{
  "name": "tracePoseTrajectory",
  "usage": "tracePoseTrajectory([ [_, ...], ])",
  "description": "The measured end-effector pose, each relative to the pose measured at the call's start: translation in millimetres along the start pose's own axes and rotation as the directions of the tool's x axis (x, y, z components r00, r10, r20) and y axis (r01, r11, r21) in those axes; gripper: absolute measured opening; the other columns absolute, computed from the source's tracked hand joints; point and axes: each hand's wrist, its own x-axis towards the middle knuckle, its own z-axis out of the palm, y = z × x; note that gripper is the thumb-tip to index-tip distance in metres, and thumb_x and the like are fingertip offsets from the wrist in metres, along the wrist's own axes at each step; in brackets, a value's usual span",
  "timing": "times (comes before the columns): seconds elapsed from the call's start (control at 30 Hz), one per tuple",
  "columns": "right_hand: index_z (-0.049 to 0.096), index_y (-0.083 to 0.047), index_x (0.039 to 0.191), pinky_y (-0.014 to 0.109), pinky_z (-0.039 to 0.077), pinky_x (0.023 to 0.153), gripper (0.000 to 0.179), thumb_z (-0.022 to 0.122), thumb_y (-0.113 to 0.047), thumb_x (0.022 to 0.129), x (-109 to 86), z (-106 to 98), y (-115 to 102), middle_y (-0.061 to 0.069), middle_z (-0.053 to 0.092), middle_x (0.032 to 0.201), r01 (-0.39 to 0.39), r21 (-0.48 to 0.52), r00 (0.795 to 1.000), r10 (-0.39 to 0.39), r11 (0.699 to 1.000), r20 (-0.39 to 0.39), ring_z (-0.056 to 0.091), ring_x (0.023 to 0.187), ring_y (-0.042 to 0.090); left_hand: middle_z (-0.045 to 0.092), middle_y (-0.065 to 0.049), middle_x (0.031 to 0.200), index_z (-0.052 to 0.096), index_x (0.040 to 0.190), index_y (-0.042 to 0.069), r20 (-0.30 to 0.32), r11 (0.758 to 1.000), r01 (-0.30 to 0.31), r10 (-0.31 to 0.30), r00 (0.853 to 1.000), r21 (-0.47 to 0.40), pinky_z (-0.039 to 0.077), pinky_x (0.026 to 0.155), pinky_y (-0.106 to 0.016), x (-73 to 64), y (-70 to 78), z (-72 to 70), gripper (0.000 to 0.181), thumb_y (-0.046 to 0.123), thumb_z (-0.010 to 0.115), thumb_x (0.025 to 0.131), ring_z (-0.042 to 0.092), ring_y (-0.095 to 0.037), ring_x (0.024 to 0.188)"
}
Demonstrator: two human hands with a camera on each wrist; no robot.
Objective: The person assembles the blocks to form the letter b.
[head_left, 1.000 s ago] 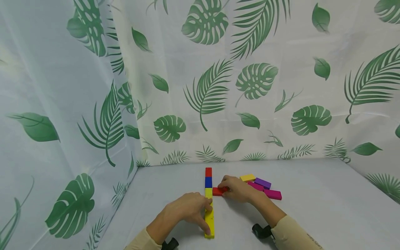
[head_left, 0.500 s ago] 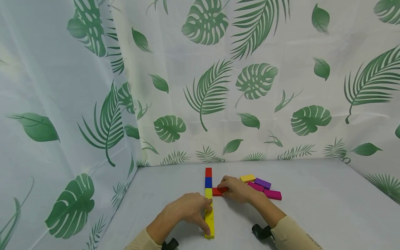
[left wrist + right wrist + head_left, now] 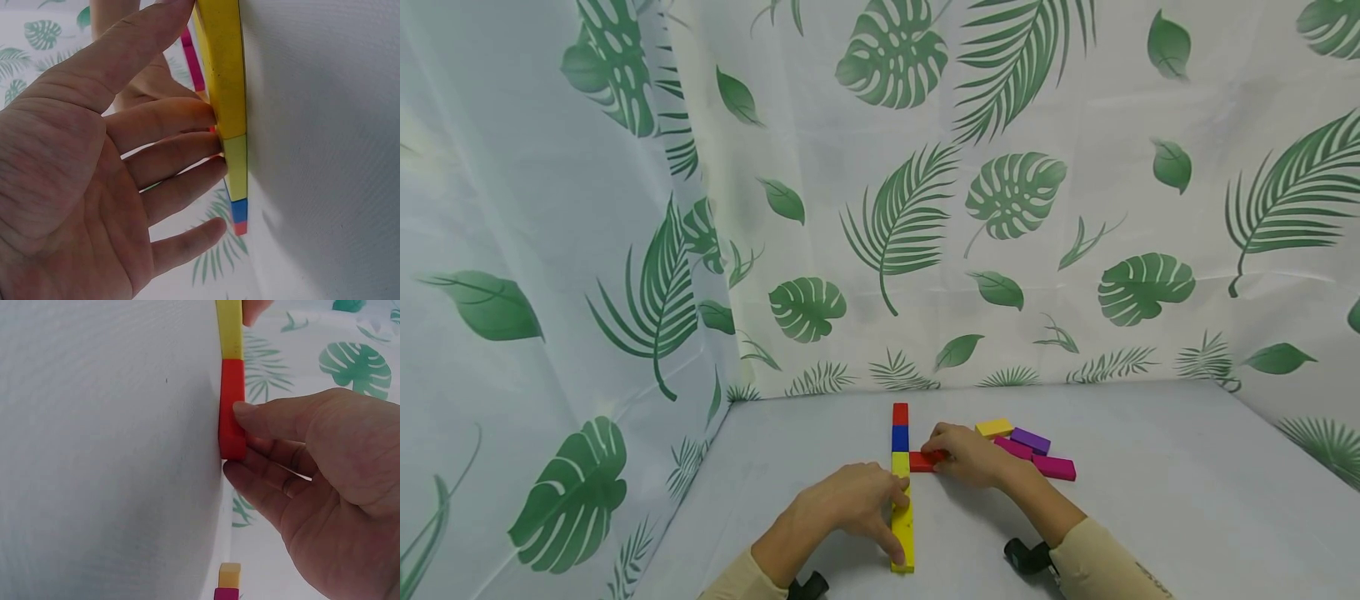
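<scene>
A straight row of blocks lies on the table, pointing away from me. In the head view a red block (image 3: 900, 413) is at its far end, then a blue block (image 3: 900, 438), a light yellow block (image 3: 900, 462) and a darker yellow block (image 3: 226, 75) nearest me. My left hand (image 3: 857, 497) touches the yellow part with outstretched fingers, its thumb at the near end. Another red block (image 3: 232, 406) juts out rightward, its end against the row's yellow side. My right hand (image 3: 968, 454) pinches that red block between thumb and fingers, covering its right end in the head view.
Right of my right hand lies a loose group: a yellow-orange block (image 3: 994, 427), a purple block (image 3: 1031, 440) and two magenta blocks, one magenta block (image 3: 1054, 467) nearest me. A leaf-patterned curtain (image 3: 910, 208) closes off the back and sides of the white table (image 3: 1150, 517).
</scene>
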Motion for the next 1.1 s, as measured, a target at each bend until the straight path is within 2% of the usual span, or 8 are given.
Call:
tracePoseTrajectory([
  [0.3, 0.076, -0.009, 0.123, 0.038, 0.060, 0.096, 0.029, 0.074, -0.007, 0.095, 0.7, -0.2, 0.6, 0.002, 0.068, 0.113, 0.010, -0.002, 1.000, -0.010, 1.000, 0.003, 0.065, 0.106, 0.020, 0.060, 0.014, 0.149, 0.076, 0.125, 0.036, 0.009, 1.000, 0.007, -0.007, 1.000, -0.008, 0.056, 0.101, -0.035, 0.3, 0.0, 0.2, 0.061, 0.064, 0.088, 0.072, 0.062, -0.007, 0.113],
  [0.8, 0.076, -0.009, 0.124, 0.039, 0.060, 0.095, 0.030, 0.076, -0.010, 0.094, 0.4, -0.2, -1.4, 0.001, 0.068, 0.112, -0.009, 0.015, 1.000, 0.008, 1.000, 0.006, 0.063, 0.105, 0.018, 0.059, 0.013, 0.150, 0.075, 0.128, 0.035, 0.018, 1.000, 0.015, -0.015, 1.000, -0.019, 0.055, 0.104, -0.038, -1.2, 1.4, -0.9, 0.062, 0.062, 0.088, 0.073, 0.062, -0.010, 0.118],
  [0.93, 0.074, -0.009, 0.128, 0.040, 0.060, 0.096, 0.034, 0.077, -0.017, 0.095, -0.6, -1.6, -4.5, 0.003, 0.069, 0.116, -0.022, 0.037, 1.000, 0.021, 0.999, 0.007, 0.064, 0.107, 0.020, 0.059, 0.014, 0.150, 0.075, 0.128, 0.035, 0.019, 1.000, 0.018, -0.018, 1.000, -0.018, 0.055, 0.103, -0.038, -1.5, 1.5, -1.1, 0.062, 0.062, 0.088, 0.074, 0.062, -0.010, 0.117],
  [1.1, 0.071, -0.011, 0.132, 0.046, 0.059, 0.098, 0.038, 0.075, -0.024, 0.096, -1.5, -5.4, -5.0, 0.007, 0.068, 0.126, -0.059, 0.069, 0.998, 0.059, 0.996, -0.001, 0.064, 0.117, 0.026, 0.059, 0.014, 0.150, 0.075, 0.128, 0.035, 0.020, 1.000, 0.008, -0.008, 1.000, -0.014, 0.055, 0.102, -0.037, -2.5, 1.9, -2.0, 0.062, 0.062, 0.087, 0.074, 0.062, -0.010, 0.116],
])
